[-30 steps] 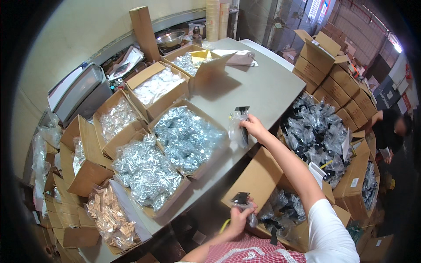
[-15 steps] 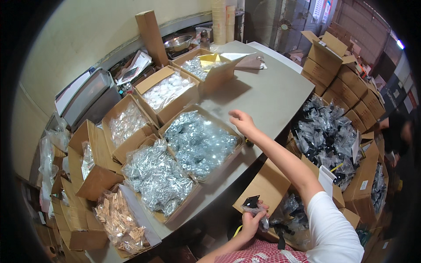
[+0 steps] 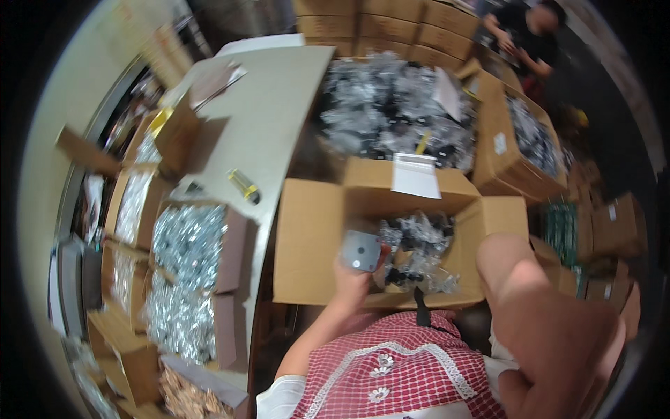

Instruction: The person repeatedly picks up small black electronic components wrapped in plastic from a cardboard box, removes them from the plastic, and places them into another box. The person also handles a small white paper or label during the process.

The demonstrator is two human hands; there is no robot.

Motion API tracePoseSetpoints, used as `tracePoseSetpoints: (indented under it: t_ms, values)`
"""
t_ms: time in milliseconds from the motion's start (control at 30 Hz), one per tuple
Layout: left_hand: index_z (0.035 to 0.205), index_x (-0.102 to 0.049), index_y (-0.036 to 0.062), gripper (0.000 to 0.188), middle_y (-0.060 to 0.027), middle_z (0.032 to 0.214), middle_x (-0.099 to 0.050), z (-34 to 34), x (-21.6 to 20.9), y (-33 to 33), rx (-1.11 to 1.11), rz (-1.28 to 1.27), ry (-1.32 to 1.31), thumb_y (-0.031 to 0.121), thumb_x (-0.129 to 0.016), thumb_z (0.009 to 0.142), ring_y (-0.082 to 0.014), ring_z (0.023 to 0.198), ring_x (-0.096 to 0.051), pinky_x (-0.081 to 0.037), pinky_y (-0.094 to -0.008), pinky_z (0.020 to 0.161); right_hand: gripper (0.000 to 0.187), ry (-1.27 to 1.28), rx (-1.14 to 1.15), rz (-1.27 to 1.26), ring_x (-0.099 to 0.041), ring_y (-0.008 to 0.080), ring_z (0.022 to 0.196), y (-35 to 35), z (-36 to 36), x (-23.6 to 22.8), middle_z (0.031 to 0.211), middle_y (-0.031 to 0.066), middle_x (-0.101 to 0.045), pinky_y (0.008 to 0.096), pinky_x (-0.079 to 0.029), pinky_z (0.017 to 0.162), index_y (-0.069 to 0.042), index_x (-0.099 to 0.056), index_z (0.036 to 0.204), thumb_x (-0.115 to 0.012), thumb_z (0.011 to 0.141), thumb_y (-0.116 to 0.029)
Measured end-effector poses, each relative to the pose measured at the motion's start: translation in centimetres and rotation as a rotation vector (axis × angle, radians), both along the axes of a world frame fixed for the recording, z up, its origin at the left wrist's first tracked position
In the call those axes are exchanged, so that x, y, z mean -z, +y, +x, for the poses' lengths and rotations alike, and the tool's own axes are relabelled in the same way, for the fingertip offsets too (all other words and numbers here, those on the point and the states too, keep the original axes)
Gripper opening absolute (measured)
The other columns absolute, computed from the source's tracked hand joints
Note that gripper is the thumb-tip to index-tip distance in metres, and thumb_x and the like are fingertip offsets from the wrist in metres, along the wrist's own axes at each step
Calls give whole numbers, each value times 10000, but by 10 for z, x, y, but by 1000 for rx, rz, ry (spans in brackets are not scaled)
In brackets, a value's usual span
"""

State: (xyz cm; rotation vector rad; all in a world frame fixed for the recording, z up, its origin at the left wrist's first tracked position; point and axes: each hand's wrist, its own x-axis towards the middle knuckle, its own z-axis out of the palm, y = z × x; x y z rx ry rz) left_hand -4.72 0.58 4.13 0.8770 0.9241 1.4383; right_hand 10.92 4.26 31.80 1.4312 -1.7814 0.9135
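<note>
Head view: my left hand (image 3: 351, 279) pinches a grey, square-faced piece (image 3: 361, 250) at the left side of an open carton (image 3: 308, 241).
I grip the piece by its edge, fingers closed, which seems to leave its flat face, with one dark spot, turned up toward me. My right hand (image 3: 504, 260) is blurred by the carton's right flap; I cannot tell whether its fingers are spread or pressed together. The carton sits right before me, flaps folded outward, probably for easy reach to the bagged black parts (image 3: 422, 237) inside. A white pad (image 3: 417, 176) leans on its far flap, likely to stay readable. On the tabletop (image 3: 272, 105), a yellow cutter (image 3: 243, 186) lies loose, near the boxed, bagged silvery hardware (image 3: 187, 237).
</note>
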Motion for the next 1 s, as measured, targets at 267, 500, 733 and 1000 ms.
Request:
tracePoseSetpoints:
  t_ms: [267,500,733,1000]
  values:
    - [931,-725,45,109,-19,894,-722,99,-34,26,409,77,225,7,-672,844,-113,824,-648,-508,-287,735,214,299,293,-140,-710,211,822,-80,103,33,860,146,-721,336,-592,877,142,-702,892,-515,969,72]
    - [1101,-640,7,188,-89,1007,-715,213,-47,76,768,-76,89,10,-644,913,-193,881,-678,-519,-338,811,190,280,575,-119,-691,210,788,-129,180,34,837,138,-708,334,-571,836,124,-687,878,-528,958,58]
    - [1169,-650,-17,248,-103,978,-723,335,-58,160,845,-242,230,145,-681,985,-143,768,-649,-509,-290,655,168,300,638,-178,-672,210,754,-147,257,46,813,129,-694,332,-550,795,105,-673,863,-541,948,45]
    - [1086,-670,-18,203,-122,996,-731,521,-110,320,910,-192,106,151,-670,973,-212,837,-694,-550,-356,761,144,269,679,-278,-650,209,715,-138,344,58,785,119,-678,329,-527,747,84,-656,847,-556,935,29]
